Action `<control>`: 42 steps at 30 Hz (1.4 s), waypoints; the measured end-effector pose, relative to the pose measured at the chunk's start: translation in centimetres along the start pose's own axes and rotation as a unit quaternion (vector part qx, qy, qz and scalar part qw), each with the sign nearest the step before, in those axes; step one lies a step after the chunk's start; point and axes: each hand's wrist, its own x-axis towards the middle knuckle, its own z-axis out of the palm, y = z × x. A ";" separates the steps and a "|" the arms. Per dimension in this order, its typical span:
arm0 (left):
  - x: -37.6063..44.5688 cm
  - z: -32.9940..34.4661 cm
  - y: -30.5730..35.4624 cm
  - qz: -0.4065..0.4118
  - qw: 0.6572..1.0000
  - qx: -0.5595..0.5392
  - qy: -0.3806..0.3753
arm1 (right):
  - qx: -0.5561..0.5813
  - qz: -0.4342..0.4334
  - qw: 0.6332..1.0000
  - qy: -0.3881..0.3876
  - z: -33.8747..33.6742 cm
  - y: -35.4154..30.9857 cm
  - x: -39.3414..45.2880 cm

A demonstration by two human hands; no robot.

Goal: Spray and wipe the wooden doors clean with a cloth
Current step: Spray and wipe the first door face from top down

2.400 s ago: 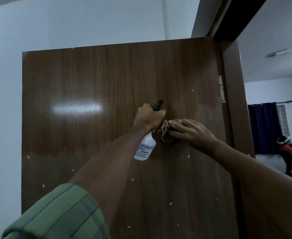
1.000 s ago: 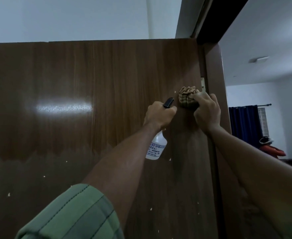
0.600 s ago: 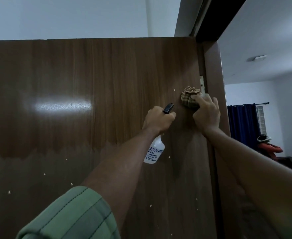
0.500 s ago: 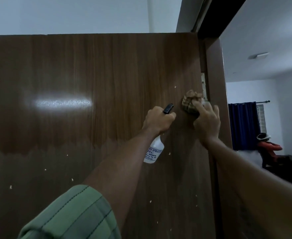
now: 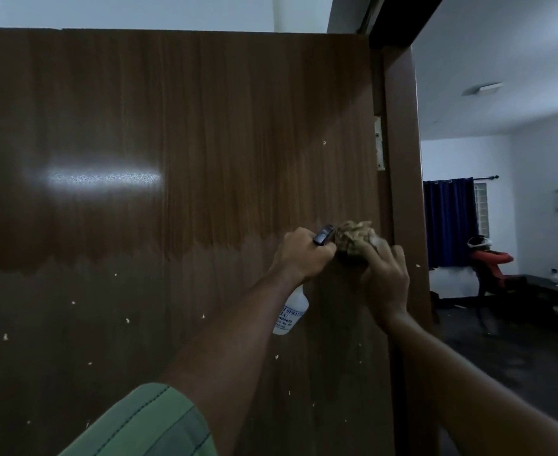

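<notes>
The door (image 5: 178,205) fills most of the view, a dark brown wood-grain panel standing open against a white wall, and everything else is placed from it. Its upper part looks glossier, with a bright streak of reflected light left of centre; its lower part is duller and dotted with small pale specks. The left hand (image 5: 302,256) is raised in front of the door's right side, its fingers curled round the neck of a spray bottle (image 5: 291,312), whose black nozzle sticks up above the knuckles while the white labelled body hangs below the wrist, close to the panel. Just to the right, the right hand (image 5: 384,281) clutches a bunched tan cloth (image 5: 353,237) and presses it against the door near the hinge edge, about halfway down the visible panel and touching the left hand's knuckles. A green striped sleeve (image 5: 149,422) covers the left upper arm at the bottom of the view. A pale hinge (image 5: 379,146) sits on the door's right edge above the cloth, with the brown frame (image 5: 402,159) beside it. Beyond the frame lies a dim room with a blue curtain (image 5: 448,222) and a person in red (image 5: 490,263) near a dark table.
</notes>
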 end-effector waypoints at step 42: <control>-2.4 -3.4 -4.3 -0.008 0.998 -0.032 0.053 | -0.001 -0.037 0.999 0.038 0.2 -5.7 7.0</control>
